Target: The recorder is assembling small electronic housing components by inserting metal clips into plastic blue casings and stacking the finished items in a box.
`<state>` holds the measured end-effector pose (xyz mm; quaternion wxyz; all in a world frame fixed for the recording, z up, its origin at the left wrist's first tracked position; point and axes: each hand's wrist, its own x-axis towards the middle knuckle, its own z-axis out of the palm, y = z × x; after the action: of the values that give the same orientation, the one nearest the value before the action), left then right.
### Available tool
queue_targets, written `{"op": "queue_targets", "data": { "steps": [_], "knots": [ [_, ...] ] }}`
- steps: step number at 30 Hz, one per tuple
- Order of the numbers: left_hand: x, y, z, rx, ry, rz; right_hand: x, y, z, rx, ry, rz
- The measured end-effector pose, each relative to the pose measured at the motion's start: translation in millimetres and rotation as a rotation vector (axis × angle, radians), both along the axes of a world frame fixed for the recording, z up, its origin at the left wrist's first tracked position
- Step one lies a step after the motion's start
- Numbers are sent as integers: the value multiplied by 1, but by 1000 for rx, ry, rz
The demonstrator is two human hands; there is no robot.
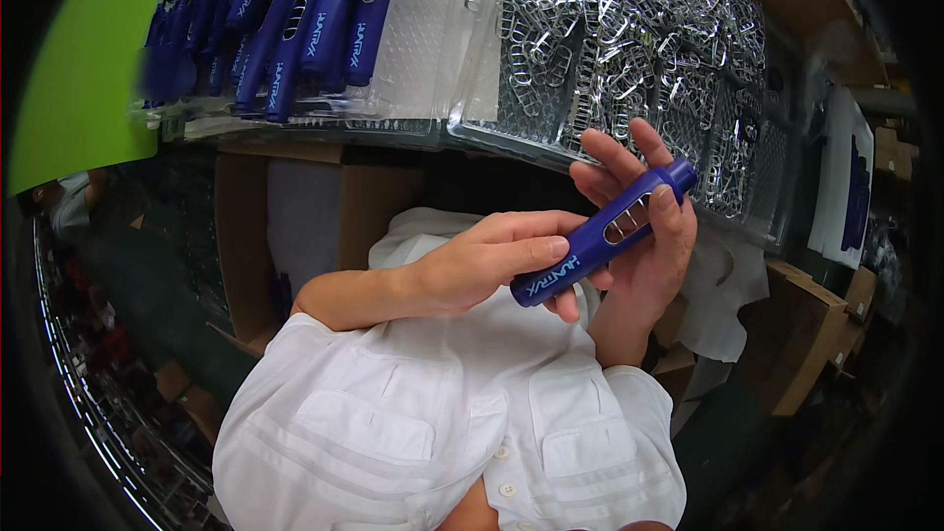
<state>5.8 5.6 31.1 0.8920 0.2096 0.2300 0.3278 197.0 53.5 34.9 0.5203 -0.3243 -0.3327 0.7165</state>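
Both my hands hold a blue plastic tube [586,256] in front of my chest. It lies slanted, with its narrower end up to the right. A slotted metal clip [626,222] shows in the oval window in its side. My left hand [516,248] grips the lower end, thumb on top. My right hand [657,261] supports the tube from beneath, its thumb near the narrower end and some fingers raised behind. Beyond my right hand, many loose metal clips [610,39] fill a clear plastic tray [521,143]. More blue tubes [305,29] are piled at the far left, several with clips in their windows.
A clear textured tray [433,49] lies under the tube pile. Beside it stands a bright green sheet [88,88]. An open cardboard box [241,236] sits below the table edge. Cardboard boxes [801,334] and white sheets [836,177] are at right. Part of another person [74,206] shows far left.
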Motion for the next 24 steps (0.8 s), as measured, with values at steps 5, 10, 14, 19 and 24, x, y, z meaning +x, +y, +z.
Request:
{"op": "queue_targets", "data": {
  "steps": [5,10,14,19,24],
  "knots": [
    [0,3,0,40,29,-2,3,3,-4,-1,63,47],
    [6,12,3,111,136,-12,-1,3,-13,27,192,87],
    [9,12,-2,213,250,42,-5,5,-14,113,115,135],
    [8,12,2,323,373,16,-1,9,-22,122,116,161],
    [9,9,5,378,456,48,1,13,-28,125,137,185]
  ]
}}
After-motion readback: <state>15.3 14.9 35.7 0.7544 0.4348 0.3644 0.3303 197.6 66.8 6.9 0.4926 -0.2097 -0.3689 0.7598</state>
